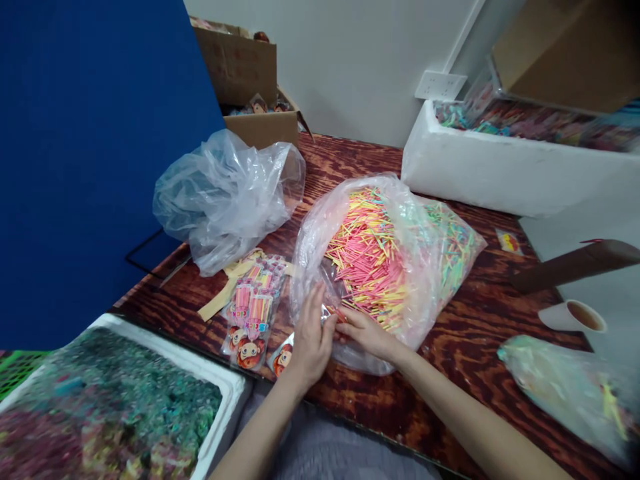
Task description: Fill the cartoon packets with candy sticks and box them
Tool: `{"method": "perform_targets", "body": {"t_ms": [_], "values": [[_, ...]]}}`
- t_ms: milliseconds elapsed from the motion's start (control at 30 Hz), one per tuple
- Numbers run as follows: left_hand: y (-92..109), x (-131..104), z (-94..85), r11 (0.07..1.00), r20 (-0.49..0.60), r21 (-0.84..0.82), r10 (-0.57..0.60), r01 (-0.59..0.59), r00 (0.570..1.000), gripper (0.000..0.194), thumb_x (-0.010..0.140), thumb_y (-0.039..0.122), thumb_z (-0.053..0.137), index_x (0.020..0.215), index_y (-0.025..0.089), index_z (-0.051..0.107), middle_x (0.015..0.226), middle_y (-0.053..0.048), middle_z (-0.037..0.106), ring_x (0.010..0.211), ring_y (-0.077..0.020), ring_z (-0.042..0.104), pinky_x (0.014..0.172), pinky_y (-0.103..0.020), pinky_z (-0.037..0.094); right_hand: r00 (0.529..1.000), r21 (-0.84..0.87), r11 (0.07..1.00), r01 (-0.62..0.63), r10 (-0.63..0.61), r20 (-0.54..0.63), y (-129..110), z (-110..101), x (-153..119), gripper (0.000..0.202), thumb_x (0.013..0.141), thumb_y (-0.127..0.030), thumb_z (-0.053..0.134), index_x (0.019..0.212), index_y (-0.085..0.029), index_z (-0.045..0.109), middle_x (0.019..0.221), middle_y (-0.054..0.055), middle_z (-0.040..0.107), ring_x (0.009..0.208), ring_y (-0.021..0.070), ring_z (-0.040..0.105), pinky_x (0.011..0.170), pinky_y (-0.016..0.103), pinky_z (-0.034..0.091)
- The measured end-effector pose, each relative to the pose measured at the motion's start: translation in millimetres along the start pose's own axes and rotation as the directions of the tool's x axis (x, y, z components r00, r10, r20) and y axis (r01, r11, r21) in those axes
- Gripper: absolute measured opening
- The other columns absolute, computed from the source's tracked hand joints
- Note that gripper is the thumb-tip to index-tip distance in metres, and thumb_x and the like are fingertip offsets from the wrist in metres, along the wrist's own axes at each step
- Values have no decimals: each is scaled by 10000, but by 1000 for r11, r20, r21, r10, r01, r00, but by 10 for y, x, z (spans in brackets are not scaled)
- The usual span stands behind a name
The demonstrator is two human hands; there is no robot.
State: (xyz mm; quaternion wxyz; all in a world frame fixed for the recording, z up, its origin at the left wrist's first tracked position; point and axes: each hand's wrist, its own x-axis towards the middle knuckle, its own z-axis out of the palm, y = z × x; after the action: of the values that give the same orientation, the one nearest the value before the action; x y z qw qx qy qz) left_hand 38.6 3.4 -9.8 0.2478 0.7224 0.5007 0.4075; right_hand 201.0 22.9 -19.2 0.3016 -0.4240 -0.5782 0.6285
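Pink, yellow and a little pale green, thin sticks (367, 260) fill an open bag (423, 287) of clear plastic in the middle of the tabletop (480, 327). Both your hands meet at its near left side. Your right hand (367, 337) has its fingers pinched together, with reddish sticks showing at the tips. Your left hand (311, 343) is bent just beside it, its fingertips near a shiny bit of film; you cannot tell from here whether those fingers grip it. A pouch (283, 357) with a printed monkey face lies partly hidden beside your left hand.

To the left of the open bag you have filled packets (255, 307), seen with sticks inside and more monkey faces, next to pale yellow strips (225, 293). Beyond them lies a crumpled clear bag (233, 193), with cartons (263, 127) at the far left. Against the open bag's right side rests a bag of greenish sticks (453, 247).

Farther out, to your near left, a foam box (227, 393) holds green and dark red contents, below a blue panel (100, 167). At the far right sits a white foam tub (460, 160). On your right are a white cup (560, 317) and another clear bag (555, 387).
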Motion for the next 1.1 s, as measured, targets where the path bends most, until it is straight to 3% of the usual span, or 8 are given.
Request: {"method": "perform_targets", "body": {"t_ms": [133, 300, 500, 633, 733, 833, 967, 1100], "values": [[55, 12, 172, 994, 142, -33, 108, -105, 984, 390, 985, 227, 376, 1362, 208, 471, 1303, -123, 599, 1236, -220, 540, 1057, -431, 432, 989, -67, 989, 135, -138, -50, -41, -30, -61, 157, 844, -364, 607, 867, -211, 630, 884, 15, 645, 932, 216, 577, 931, 379, 440], [10, -60, 33, 1000, 72, 17, 15, -16, 997, 419, 975, 229, 417, 1392, 197, 426, 1354, -122, 558, 1265, -223, 509, 1054, -421, 428, 978, -8, 993, 115, -115, -174, 18, -6, -221, 166, 903, -380, 549, 889, -218, 581, 788, -3, 590, 771, 171, 566, 756, 294, 473], [-217, -271, -156, 985, -7, 169, -17, 18, 1000, 255, 953, 220, 462, 1172, 197, 592, 1173, -98, 641, 1124, -233, 571, 988, -433, 456, 945, -105, 988, 113, -139, -295, 297, 134, -405, 222, 935, -382, 508, 1038, -209, 601, 854, 24, 611, 834, 189, 598, 803, 305, 457], [-144, -363, -139, 985, -57, 171, -19, 28, 998, 286, 945, 212, 474, 1215, 207, 569, 1208, -103, 626, 1163, -241, 555, 1011, -449, 438, 922, -117, 984, 134, -167, -348, 294, 204, -421, 210, 949, -391, 487, 912, -212, 591, 851, 29, 618, 826, 189, 599, 795, 301, 459], [60, -370, -46, 998, 35, 65, -10, 7, 999, 464, 945, 236, 484, 1402, 213, 403, 1357, -118, 547, 1276, -228, 495, 1060, -422, 418, 912, -150, 976, 160, -204, -356, 275, 250, -403, 270, 959, -437, 453, 874, -216, 584, 825, 30, 613, 806, 193, 590, 776, 303, 468], [225, -333, 86, 996, 120, 19, 79, -81, 990, 607, 953, 248, 463, 1508, 210, 219, 1511, -134, 391, 1397, -230, 366, 1119, -429, 361, 897, -195, 955, 222, -279, -342, 342, 293, -398, 412, 933, -571, 413, 990, -219, 620, 922, 69, 641, 918, 235, 600, 853, 350, 481], [265, -300, 203, 941, 269, 141, 262, -307, 927, 598, 954, 252, 448, 1512, 228, 234, 1564, -119, 309, 1477, -286, 170, 1171, -572, 181, 876, -207, 949, 237, -301, -376, 440, 331, -411, 540, 909, -608, 423, 1257, -219, 562, 1153, 130, 637, 1140, 294, 554, 1011, 447, 423], [145, -343, 137, 947, 282, 165, 221, -274, 934, 593, 947, 271, 471, 1501, 263, 263, 1581, -116, 260, 1469, -287, 195, 1149, -539, 254, 889, -209, 957, 203, -269, -371, 387, 314, -414, 360, 948, -482, 437, 1108, -231, 640, 1067, 108, 663, 1024, 262, 598, 935, 407, 465]]}}
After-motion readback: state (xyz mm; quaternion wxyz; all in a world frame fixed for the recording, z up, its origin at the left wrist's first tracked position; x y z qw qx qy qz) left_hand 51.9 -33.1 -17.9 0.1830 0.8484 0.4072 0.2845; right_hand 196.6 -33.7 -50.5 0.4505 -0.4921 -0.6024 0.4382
